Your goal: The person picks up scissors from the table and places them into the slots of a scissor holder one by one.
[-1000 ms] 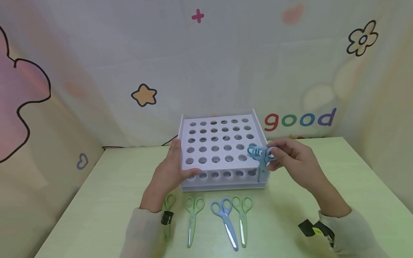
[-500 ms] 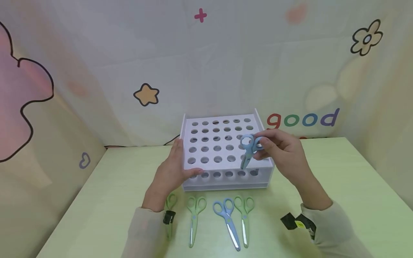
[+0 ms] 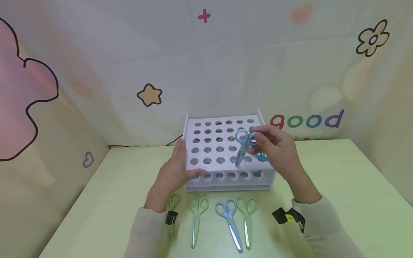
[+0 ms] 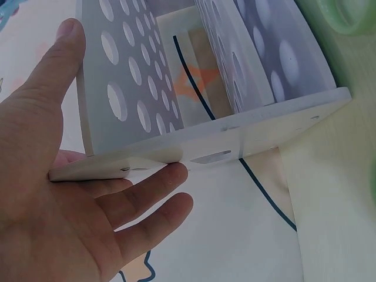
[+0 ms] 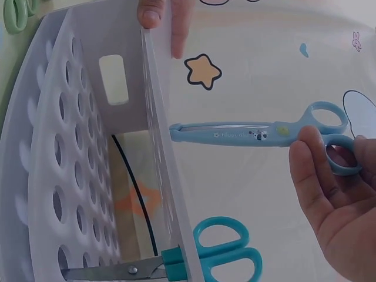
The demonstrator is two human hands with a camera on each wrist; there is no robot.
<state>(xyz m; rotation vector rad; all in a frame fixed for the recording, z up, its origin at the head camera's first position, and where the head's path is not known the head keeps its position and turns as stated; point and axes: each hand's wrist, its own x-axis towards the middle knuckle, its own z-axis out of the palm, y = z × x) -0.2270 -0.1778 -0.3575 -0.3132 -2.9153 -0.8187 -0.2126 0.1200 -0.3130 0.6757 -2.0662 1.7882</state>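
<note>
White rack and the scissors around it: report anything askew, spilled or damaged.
Nothing looks spilled or damaged around the white rack. Slightly askew: the blue scissors on the table slant, while the green pair just left and the green pair just right lie nearly straight.

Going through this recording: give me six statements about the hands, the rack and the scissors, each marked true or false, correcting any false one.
1. The right hand holds the light blue scissors by the handle. True.
2. The light blue scissors' blades are spread wide. False: they are closed together.
3. The left hand touches the white rack. True.
4. Three green scissors lie on the table. True.
5. The teal scissors lie flat on the table. False: they are in the rack, blades through a hole in its top board.
6. The blue scissors on the table lie left of all the green ones. False: they lie between two green pairs.
</note>
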